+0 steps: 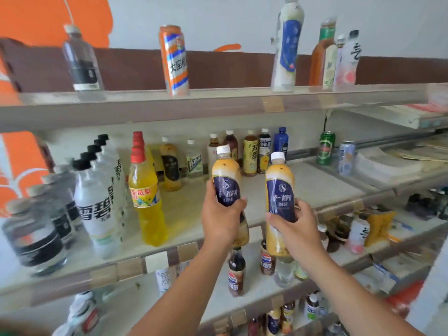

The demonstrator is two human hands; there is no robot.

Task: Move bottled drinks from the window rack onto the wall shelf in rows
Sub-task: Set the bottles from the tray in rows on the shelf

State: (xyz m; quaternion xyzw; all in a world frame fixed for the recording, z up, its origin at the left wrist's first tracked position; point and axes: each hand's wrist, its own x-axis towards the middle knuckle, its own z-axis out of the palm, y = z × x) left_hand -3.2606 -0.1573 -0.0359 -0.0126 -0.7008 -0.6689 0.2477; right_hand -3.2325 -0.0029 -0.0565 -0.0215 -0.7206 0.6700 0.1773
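My left hand [219, 215] grips a milk-tea bottle [225, 175] with a white cap and dark blue label, held upright in front of the middle wall shelf [322, 187]. Just to its right, my right hand [292, 226] holds a second, identical milk-tea bottle [280, 187]. Both bottles hover over the shelf's front edge, apart from each other. On that shelf a matching bottle [171, 166] stands further back, beside a row of yellow drinks with red caps [145, 190] and a row of clear Sprite bottles [95, 209].
Mixed tea bottles [251, 154] line the back of the middle shelf, with a green can [326, 147] and a pale can [345, 157] at right. The top shelf carries scattered bottles and an orange can [174, 60]. Lower shelves hold cola bottles [236, 272].
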